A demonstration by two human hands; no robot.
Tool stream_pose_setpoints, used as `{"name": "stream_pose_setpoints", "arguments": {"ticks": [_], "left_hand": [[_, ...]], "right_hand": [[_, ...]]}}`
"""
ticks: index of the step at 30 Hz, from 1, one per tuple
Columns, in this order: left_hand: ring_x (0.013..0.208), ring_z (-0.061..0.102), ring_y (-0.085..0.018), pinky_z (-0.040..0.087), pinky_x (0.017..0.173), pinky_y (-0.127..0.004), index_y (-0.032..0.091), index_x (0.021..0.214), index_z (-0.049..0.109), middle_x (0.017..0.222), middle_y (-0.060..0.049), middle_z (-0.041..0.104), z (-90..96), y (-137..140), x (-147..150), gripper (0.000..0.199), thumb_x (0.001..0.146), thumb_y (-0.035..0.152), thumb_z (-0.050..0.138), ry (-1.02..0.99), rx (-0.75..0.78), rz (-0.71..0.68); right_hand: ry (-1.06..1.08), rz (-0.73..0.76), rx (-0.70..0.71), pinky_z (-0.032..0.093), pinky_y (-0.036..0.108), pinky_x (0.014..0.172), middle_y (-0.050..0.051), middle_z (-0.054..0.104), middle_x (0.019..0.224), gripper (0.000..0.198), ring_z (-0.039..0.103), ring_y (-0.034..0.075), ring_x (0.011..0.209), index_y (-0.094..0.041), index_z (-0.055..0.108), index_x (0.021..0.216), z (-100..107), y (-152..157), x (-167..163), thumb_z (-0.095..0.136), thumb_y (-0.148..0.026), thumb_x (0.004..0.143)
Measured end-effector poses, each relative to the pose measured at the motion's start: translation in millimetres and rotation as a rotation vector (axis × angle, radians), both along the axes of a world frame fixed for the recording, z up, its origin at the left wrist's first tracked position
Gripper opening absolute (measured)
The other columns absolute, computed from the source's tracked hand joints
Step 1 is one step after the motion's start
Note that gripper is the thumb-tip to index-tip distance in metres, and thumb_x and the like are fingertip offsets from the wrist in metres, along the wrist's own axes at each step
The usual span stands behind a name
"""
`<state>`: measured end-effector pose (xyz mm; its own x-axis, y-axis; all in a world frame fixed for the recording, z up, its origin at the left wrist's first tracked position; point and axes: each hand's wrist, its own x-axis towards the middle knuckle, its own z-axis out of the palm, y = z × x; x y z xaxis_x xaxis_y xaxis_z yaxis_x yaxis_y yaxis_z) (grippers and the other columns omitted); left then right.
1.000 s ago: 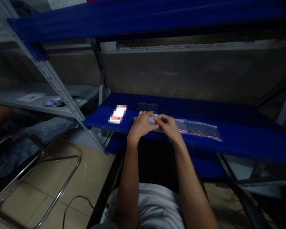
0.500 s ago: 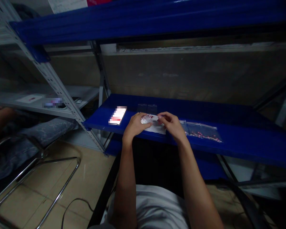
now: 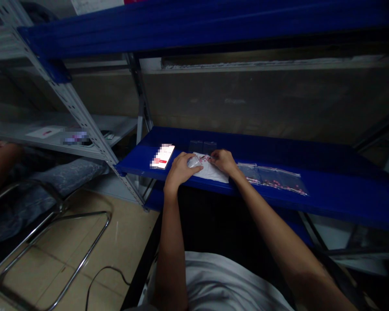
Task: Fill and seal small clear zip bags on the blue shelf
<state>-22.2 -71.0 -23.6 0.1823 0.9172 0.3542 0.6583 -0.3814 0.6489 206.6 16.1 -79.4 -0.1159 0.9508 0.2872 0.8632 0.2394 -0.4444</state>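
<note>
My left hand (image 3: 179,172) is curled round a small clear plastic bag (image 3: 194,162), held over the left side of a white cloth or paper sheet (image 3: 214,172) on the blue shelf. Small pink and dark beads (image 3: 203,159) lie on the far part of that sheet. My right hand (image 3: 225,162) rests low over the sheet's right side, its fingertips pinched close to the beads. What is between those fingertips is too small to make out. To its right lie clear zip bags (image 3: 280,179) with pink beads inside.
Flat clear bags (image 3: 202,147) lie behind the sheet. A lit phone (image 3: 165,156) sits to the left on the blue shelf (image 3: 337,190). A blue beam (image 3: 194,32) crosses above. Another person's hand (image 3: 1,151), a grey shelf (image 3: 116,123) and a metal-framed chair (image 3: 105,216) are at left.
My right hand has come down from the bag to the beads on the sheet, its forearm swinging outward. The bag is now closer to my left palm, and more beads show. The view has shifted slightly.
</note>
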Motion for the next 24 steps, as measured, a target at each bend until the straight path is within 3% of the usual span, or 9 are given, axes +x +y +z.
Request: {"name": "stream_pose_setpoints", "arguments": {"ticks": [5,8,14,17,24], "left_hand": [[0.112,0.068,-0.026,0.051,0.102,-0.038,0.019,0.126,0.071,0.117,-0.009,0.069,2.3,0,-1,0.053,0.079,0.039,0.084,-0.009,0.006,-0.004],[0.11,0.068,-0.026,0.052,0.101,-0.038,0.019,0.126,0.071,0.115,-0.009,0.069,2.4,-2,0,0.052,0.08,0.039,0.084,-0.01,0.003,-0.006],[0.107,0.068,-0.023,0.052,0.099,-0.035,0.017,0.124,0.071,0.116,-0.008,0.069,-0.3,0,1,0.051,0.08,0.038,0.084,-0.034,0.027,-0.056],[0.105,0.068,-0.023,0.052,0.097,-0.035,0.017,0.124,0.071,0.114,-0.008,0.07,-2.0,3,7,0.051,0.08,0.039,0.084,-0.051,0.037,-0.087],[0.108,0.07,-0.023,0.052,0.1,-0.035,0.017,0.123,0.072,0.116,-0.009,0.074,-4.7,3,20,0.05,0.08,0.039,0.085,-0.125,0.043,-0.181]], "right_hand": [[0.032,0.012,-0.004,0.045,0.028,0.076,0.01,0.077,0.096,0.018,0.068,0.021,0.087,-0.018,0.08,0.099,-1,0,0,0.072,-0.026,0.085],[0.109,0.03,0.032,0.045,0.029,0.076,0.009,0.076,0.093,0.019,0.066,0.021,0.084,-0.018,0.08,0.095,3,-2,1,0.073,-0.031,0.083],[0.618,0.114,0.02,0.045,0.03,0.069,0.008,0.074,0.087,0.032,0.061,0.019,0.075,-0.016,0.075,0.093,18,-23,-1,0.066,-0.045,0.083],[0.78,0.185,-0.034,0.041,0.029,0.063,0.006,0.073,0.083,0.038,0.056,0.017,0.067,-0.015,0.076,0.094,28,-44,-10,0.065,-0.05,0.083],[0.825,0.336,-0.224,0.034,0.028,0.057,0.001,0.065,0.068,0.038,0.045,0.012,0.059,-0.016,0.078,0.084,54,-73,-18,0.08,-0.052,0.074]]}}
